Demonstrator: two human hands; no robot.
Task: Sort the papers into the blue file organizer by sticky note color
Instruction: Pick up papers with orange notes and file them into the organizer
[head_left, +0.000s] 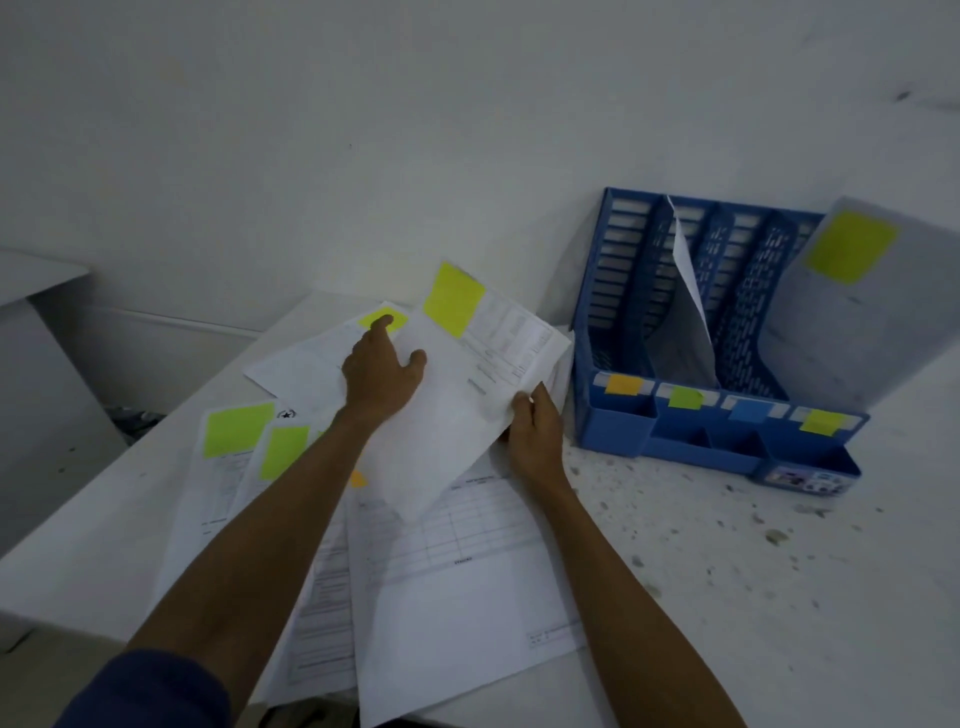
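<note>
The right hand (532, 428) pinches the edge of a lifted sheet (457, 415), just left of the blue organizer (618, 434). The left hand (382, 371) rests, fingers straight and spread, on loose papers (447, 597). Bare table (753, 571) lies to the right.

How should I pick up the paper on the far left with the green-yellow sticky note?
Pinch the far-left paper at its bare left edge, coming from the left. It lies flat, and its right side is covered by the next noted sheet, so that edge looks the only free one.
</note>
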